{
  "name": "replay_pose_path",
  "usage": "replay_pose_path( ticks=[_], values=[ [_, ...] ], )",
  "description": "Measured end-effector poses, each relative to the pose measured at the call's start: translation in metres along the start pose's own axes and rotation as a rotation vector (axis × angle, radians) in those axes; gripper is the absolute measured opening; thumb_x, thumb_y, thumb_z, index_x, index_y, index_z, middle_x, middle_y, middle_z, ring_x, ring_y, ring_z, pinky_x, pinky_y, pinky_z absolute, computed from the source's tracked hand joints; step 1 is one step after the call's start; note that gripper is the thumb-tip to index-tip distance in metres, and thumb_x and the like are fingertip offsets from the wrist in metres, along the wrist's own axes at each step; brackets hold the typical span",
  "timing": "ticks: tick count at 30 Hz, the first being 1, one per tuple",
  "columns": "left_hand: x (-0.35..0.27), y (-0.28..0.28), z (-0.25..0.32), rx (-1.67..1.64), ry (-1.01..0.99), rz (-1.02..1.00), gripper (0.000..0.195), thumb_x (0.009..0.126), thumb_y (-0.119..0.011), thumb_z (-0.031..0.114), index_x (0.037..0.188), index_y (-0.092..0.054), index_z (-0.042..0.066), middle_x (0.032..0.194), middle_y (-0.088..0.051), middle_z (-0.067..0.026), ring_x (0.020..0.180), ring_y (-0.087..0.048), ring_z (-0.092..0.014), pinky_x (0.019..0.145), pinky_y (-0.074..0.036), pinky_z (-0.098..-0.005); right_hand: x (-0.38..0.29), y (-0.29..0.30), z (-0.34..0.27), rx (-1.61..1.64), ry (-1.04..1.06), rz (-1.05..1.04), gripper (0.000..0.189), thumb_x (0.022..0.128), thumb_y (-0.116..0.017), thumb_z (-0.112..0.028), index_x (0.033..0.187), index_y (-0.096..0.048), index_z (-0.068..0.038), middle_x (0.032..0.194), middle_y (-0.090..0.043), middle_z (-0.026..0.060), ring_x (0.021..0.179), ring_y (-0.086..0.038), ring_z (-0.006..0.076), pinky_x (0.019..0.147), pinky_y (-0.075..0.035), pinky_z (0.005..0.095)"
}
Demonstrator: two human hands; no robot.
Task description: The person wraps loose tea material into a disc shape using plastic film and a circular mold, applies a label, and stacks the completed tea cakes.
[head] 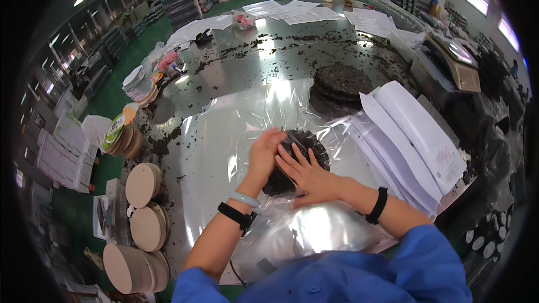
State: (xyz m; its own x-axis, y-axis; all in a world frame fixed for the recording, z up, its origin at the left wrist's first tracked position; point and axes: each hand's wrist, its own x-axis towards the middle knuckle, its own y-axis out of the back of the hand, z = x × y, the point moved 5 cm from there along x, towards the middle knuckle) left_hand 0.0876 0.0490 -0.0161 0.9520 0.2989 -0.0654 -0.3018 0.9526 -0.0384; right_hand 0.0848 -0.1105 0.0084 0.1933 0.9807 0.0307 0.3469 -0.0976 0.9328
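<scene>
A round, dark, crumbly disc [309, 139] lies on clear plastic film [214, 151] before me, with film over part of it. My left hand [266, 151] is at the disc's left edge, fingers bent towards its top; whether it pinches the film cannot be told. My right hand [309, 176] rests flat on the disc, fingers spread and pointing up and left. Beyond, to the right, similar dark discs [343, 81] lie stacked. Partly folded white printed sheets [414, 130] are piled to the right of my right hand.
Stacks of round pale boards [143, 185] stand along the left edge of the metal table [236, 59]. Dark crumbs are scattered over it. Papers [294, 10], a small clear box with red items [243, 20] and a black glove [204, 37] lie at the far side. A scale [452, 61] stands at right.
</scene>
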Motion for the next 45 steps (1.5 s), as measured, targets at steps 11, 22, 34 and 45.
replay_pose_path(
  ticks=[11, 22, 34, 45],
  values=[
    [-0.237, -0.006, -0.079, 1.429, -0.062, -0.246, 0.093, 0.085, -0.069, 0.047, 0.15, -0.023, 0.0, 0.156, -0.025, -0.0178, 0.145, -0.019, -0.039, 0.117, -0.015, -0.0477, 0.006, -0.021, -0.007, 0.021, -0.06, -0.877, 0.141, 0.057, -0.076, -0.072, 0.154, 0.014, -0.025, 0.161, 0.015, 0.0129, 0.146, 0.011, 0.0442, 0.111, -0.006, 0.0678],
    [-0.118, -0.056, 0.01, 1.372, -0.355, -0.073, 0.038, 0.072, -0.061, 0.006, 0.109, -0.067, 0.0, 0.107, -0.067, -0.026, 0.114, -0.059, -0.037, 0.111, -0.033, -0.0455, -0.061, 0.005, -0.031, -0.115, -0.076, -0.2, 0.032, 0.08, -0.069, -0.028, 0.102, -0.065, -0.005, 0.084, -0.069, 0.0086, 0.075, -0.068, 0.023, 0.062, -0.052, 0.0364],
    [-0.106, -0.059, 0.012, 1.397, -0.186, -0.34, 0.023, 0.082, -0.056, 0.016, 0.095, -0.066, 0.0, 0.085, -0.069, -0.0202, 0.104, -0.063, -0.041, 0.098, -0.041, -0.0478, -0.039, 0.019, -0.005, 0.123, -0.08, 0.608, 0.068, 0.095, -0.049, -0.052, 0.134, -0.05, 0.004, 0.144, -0.046, 0.0198, 0.134, -0.044, 0.0329, 0.113, -0.031, 0.0387],
    [-0.067, -0.016, 0.049, 0.469, -0.382, 0.062, 0.045, 0.082, -0.055, -0.008, 0.123, -0.065, 0.008, 0.119, -0.066, -0.0154, 0.117, -0.062, -0.026, 0.101, -0.046, -0.0317, -0.038, 0.009, 0.041, 0.736, -0.359, 0.425, 0.089, 0.077, -0.08, -0.031, 0.148, -0.03, -0.015, 0.14, -0.047, 0.0133, 0.126, -0.051, 0.0349, 0.093, -0.049, 0.0395]
  ],
)
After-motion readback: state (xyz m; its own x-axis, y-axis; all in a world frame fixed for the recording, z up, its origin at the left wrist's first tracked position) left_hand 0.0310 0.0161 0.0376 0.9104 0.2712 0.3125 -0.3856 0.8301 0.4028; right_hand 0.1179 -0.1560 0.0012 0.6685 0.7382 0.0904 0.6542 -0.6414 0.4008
